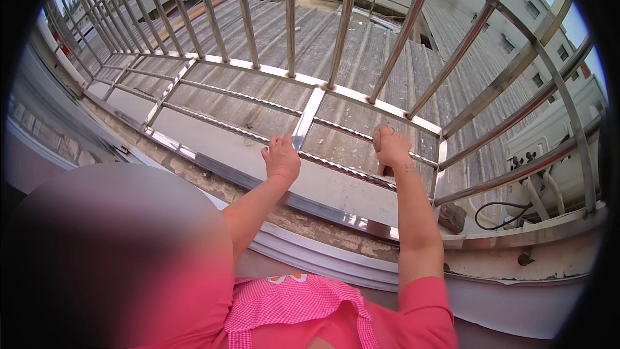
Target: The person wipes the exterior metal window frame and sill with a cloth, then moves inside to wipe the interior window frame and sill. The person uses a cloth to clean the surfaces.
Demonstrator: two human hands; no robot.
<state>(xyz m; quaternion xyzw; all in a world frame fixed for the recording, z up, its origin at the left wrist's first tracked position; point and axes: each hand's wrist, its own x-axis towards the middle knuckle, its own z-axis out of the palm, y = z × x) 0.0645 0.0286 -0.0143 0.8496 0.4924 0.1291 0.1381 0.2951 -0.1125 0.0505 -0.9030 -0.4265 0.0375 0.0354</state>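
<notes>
In the head view, a stainless steel window cage extends outward, with twisted metal bars (348,170) and flat cross bars (309,115) forming its floor. My left hand (282,159) has its fingers curled over the nearer twisted bar, beside a flat cross bar. Farther right, my right hand (393,148) holds a brown cloth or sponge (377,139) at the farther twisted bar. Part of the brown piece hangs below that hand. Its exact material is unclear, and the palm hides some of it.
Upright bars (290,19) rise beyond the cage floor. The window's white track (329,257) and a worn ledge (334,233) lie nearer me. A brick piece (452,218), a black cable (501,215) and an outdoor unit (576,174) are at right. Below spreads a corrugated roof (310,39).
</notes>
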